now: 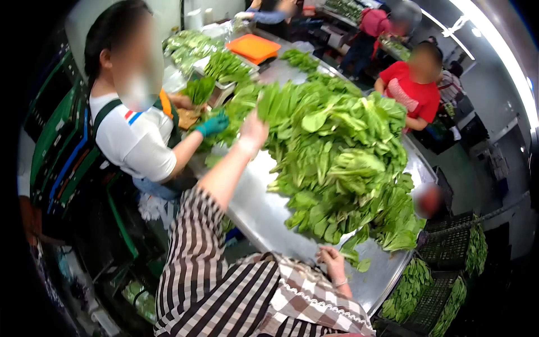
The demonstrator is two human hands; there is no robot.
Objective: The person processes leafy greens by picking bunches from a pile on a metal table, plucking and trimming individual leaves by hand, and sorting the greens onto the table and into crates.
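Note:
A large heap of leafy greens (pixel 337 151) covers much of the metal table (pixel 252 208) in front of me. My left hand (pixel 254 132) reaches out to the heap's left side, its fingers closed around a bunch of leafy greens (pixel 275 106); the leaves partly hide the fingertips. Close to my body, at the table's near edge, is my right hand (pixel 332 263). Its fingers are curled together beside a few loose leaves (pixel 353 255), and what they pinch, if anything, is too small to make out.
At left, a co-worker (pixel 135 135) wearing a teal glove (pixel 213 124) handles greens. Beyond are an orange tray (pixel 252 49) and bagged greens (pixel 191 48). Another person in red (pixel 410 90) stands across the table. Black crates (pixel 432 297) with greens are at lower right.

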